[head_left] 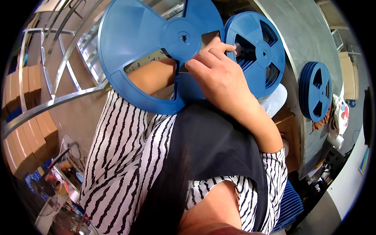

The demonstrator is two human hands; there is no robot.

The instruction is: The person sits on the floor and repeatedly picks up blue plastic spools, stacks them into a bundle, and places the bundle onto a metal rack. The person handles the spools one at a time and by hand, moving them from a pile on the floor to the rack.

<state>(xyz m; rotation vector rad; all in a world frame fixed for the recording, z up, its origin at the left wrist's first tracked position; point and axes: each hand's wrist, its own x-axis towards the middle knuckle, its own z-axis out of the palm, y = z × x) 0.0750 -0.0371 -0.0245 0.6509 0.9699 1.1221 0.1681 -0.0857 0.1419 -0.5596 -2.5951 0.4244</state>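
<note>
A large blue plastic reel (pixel 135 29) with wide cut-out windows is tilted in front of me, above my lap. My left forearm passes behind it and shows through a lower window; the left hand is hidden by the reel. My right hand (pixel 219 74) is at the right part of this reel, beside its hub, with bent fingers; whatever they hold is hidden. Just right of that hand stands a stack of smaller blue reels (pixel 252 33), their dark inner parts showing through the windows.
A grey metal table (pixel 299 31) runs along the right, bearing another stack of blue reels (pixel 317 92) and a white patterned bag (pixel 341 113). Bent metal tube frames (pixel 58 105) stand at the left, near cardboard boxes (pixel 33 135). Cluttered gear lies at the lower left.
</note>
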